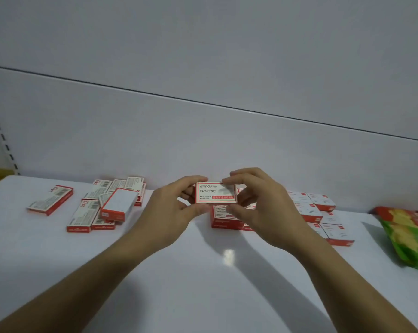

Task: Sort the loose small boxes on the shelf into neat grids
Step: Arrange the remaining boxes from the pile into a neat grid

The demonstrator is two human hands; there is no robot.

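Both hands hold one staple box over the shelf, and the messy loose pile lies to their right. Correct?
Not quite. The head view shows the left hand and right hand holding the staple box, but the loose pile lies to their left.

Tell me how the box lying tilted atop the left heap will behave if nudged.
The tilted box rests aslant on other boxes, so a nudge would probably slide or tip it off. Its crisp square edges suggest stiff card that should keep its shape.
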